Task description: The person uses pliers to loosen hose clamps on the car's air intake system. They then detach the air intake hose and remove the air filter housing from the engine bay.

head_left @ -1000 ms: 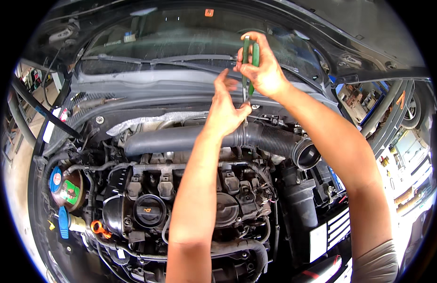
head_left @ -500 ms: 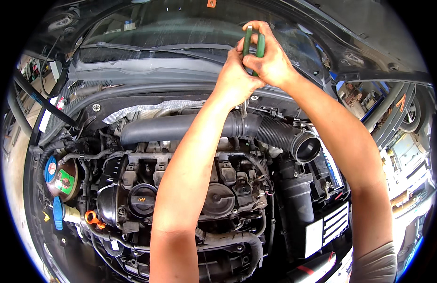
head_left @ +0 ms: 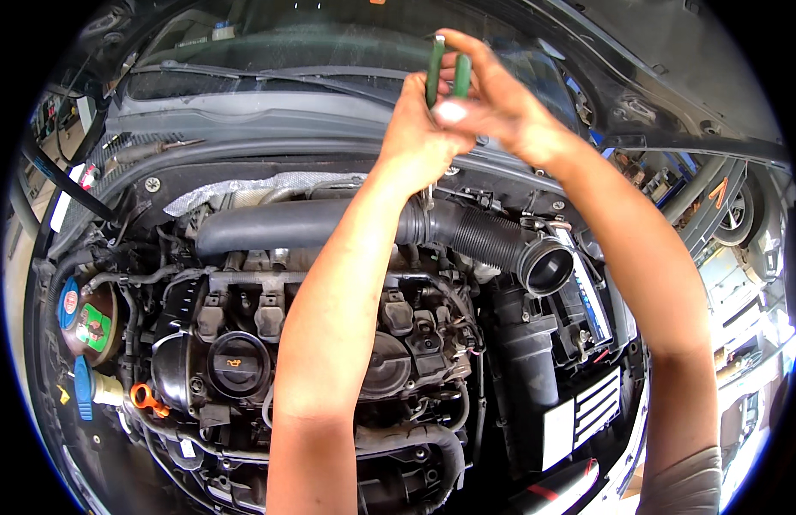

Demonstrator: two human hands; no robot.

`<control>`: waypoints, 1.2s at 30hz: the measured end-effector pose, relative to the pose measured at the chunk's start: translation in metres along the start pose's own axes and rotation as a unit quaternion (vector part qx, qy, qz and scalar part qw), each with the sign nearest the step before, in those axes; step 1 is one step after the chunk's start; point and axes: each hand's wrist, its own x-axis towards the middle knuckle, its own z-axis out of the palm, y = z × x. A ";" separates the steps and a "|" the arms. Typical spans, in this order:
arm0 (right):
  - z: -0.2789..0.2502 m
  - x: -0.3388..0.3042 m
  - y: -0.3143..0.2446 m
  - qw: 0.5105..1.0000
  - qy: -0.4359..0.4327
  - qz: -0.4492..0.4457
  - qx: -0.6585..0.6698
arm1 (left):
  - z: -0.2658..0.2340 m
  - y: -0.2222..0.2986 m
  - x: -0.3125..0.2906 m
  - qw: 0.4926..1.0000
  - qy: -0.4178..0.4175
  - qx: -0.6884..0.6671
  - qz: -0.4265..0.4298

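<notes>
Green-handled pliers [head_left: 434, 73] stand upright above the rear of an open engine bay, their handles spread apart. My left hand [head_left: 417, 142] is closed around the lower part of the pliers. From the right, my right hand [head_left: 505, 107] has its fingers curled behind the handles and its thumb in front; it is partly blurred by motion. Below my left hand, the metal end of the pliers reaches down to the joint of a thick black air intake hose [head_left: 312, 225]. My hands and forearm hide most of the jaws, so their exact grip cannot be seen.
The hose's open end [head_left: 549, 268] faces me at the right. Under my left forearm lies the engine with a black oil cap [head_left: 239, 364]. An orange dipstick handle [head_left: 145, 398] and a blue reservoir cap [head_left: 69, 302] are on the left. A screwdriver [head_left: 145, 153] lies near the windscreen.
The view has shifted slightly, so the whole scene sits further left. My right hand's thumb has moved and its grip looks looser around the handles. My left hand stays on the pliers.
</notes>
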 end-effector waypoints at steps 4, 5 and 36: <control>-0.021 -0.026 0.027 0.948 -0.045 0.204 0.241 | 0.002 0.001 -0.004 0.999 0.023 -0.038 0.008; -0.020 -0.032 0.033 0.947 -0.098 0.255 0.166 | 0.002 0.001 -0.004 0.998 0.026 0.058 0.012; 0.094 -0.057 0.047 0.699 -0.368 0.270 -0.551 | -0.013 0.016 -0.023 0.998 -0.054 -0.001 0.031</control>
